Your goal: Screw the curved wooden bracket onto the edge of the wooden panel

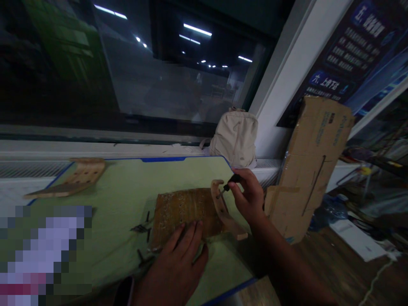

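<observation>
Right hand (248, 195) grasping screwdriver (236, 178) by its black handle, shank pointed at upper part of curved wooden piece (219, 208). That piece lies over the right end of brown slab (191, 208), lower end sticking out past the slab's near corner. Left hand (180, 259) not gripping: spread, fingers laid on the slab's near edge, covering part of it. Dark band (123, 291) at left wrist.

Around: small dark slender pieces (148, 233) just left of slab, maybe screws, too dim to be sure. Second curved wooden piece (84, 174) at far left corner of table, well apart from the work, row of dark holes in it. Pixelated patch (54, 255) blocks lower left of view.

Writing: dark blue poster (357, 42) upper right, Chinese text, headings numbered 五 and 六, smaller lines too blurred. Print on tall cardboard (315, 170) also unreadable.

Surface: pale green tabletop (127, 178) with blue edging. Beyond it, light backpack (234, 134) on the sill side by the window frame; grille (25, 170) below sill at left. Large window (159, 76), dark, strip lights showing in it. Right side: bluish water bottle (334, 204), white flat panel (358, 240) and pale cord (376, 280) down by brown floor (299, 272). Room dim.
</observation>
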{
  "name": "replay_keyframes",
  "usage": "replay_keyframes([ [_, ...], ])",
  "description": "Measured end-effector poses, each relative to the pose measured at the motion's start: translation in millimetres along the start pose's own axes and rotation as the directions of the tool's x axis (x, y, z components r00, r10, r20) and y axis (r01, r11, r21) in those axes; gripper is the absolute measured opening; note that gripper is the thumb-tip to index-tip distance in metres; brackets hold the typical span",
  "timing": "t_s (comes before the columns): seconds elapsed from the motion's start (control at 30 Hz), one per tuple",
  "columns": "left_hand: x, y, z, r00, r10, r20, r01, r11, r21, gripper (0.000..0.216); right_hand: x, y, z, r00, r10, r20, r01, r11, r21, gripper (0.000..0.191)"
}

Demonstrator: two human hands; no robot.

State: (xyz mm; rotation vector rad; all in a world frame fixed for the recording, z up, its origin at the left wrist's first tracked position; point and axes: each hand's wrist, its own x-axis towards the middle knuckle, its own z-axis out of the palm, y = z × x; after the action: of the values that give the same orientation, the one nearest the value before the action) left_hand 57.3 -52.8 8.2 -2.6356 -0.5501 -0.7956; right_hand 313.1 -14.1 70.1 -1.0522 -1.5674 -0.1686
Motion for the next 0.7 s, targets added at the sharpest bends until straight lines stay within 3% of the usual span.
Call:
replay_keyframes([
  [0.07,0,0,0,1.0,0.004,-0.006,-0.004,1.0,0.0,0.038,0,-5,-1,0.995,-0.034,0.089,0.03,0.998,0.047,0.04],
  [0.17,0,0,-1,1.0,0.018,0.002,-0.018,1.0,0.0,0.039,-3,-7,3,0.989,0.009,0.15,-0.028,0.992,0.122,0.044],
  [0.27,0,0,0,1.0,0.013,0.004,-0.013,1.0,-0.004,0.038,-7,-2,7,0.996,0.087,0.018,-0.089,0.993,0.084,0.036],
  [0.37,0,0,1,1.0,0.006,-0.017,-0.006,1.0,-0.012,0.033,-8,4,6,0.993,0.079,-0.091,-0.079,0.997,0.001,0.032],
  [0.53,0,-1,2,1.0,0.008,-0.028,-0.008,1.0,0.006,0.033,-5,0,2,0.997,-0.044,0.07,0.041,0.998,0.049,0.033],
  [0.63,1,-1,-2,1.0,0.008,-0.004,-0.008,1.0,0.021,0.034,-8,-2,6,0.992,0.024,0.123,-0.037,0.993,0.108,0.036],
  [0.7,3,-1,-4,1.0,0.01,0.019,-0.011,0.999,0.033,0.033,-10,0,10,0.992,0.106,0.069,-0.113,0.988,0.108,0.034],
])
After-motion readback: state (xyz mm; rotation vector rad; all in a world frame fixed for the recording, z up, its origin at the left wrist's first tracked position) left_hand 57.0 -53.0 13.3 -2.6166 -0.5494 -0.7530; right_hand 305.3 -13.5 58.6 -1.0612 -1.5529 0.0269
